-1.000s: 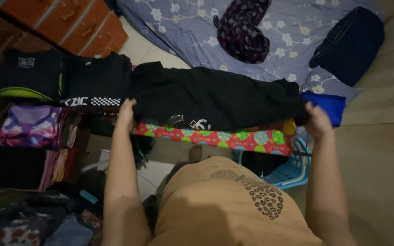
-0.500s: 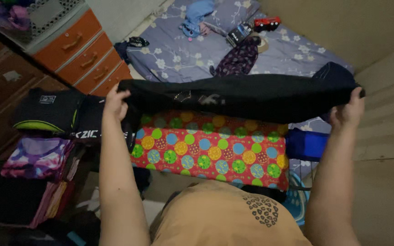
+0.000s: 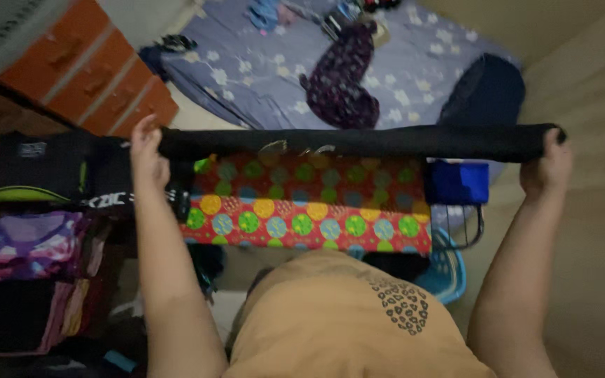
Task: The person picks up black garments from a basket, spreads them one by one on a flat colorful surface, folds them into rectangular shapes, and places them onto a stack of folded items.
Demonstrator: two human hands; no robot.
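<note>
The left hand is closed on one end of a black cloth. The right hand is closed on the other end. The cloth is pulled out flat and straight between them, up in the air, like a long dark bar. Just under it sits a red box with bright dots. A blue bag is at 3 o'clock from the box. Folded clothes are piled at 9 o'clock. A bed with a flower sheet is at 12 o'clock, with a dark top lying on it.
</note>
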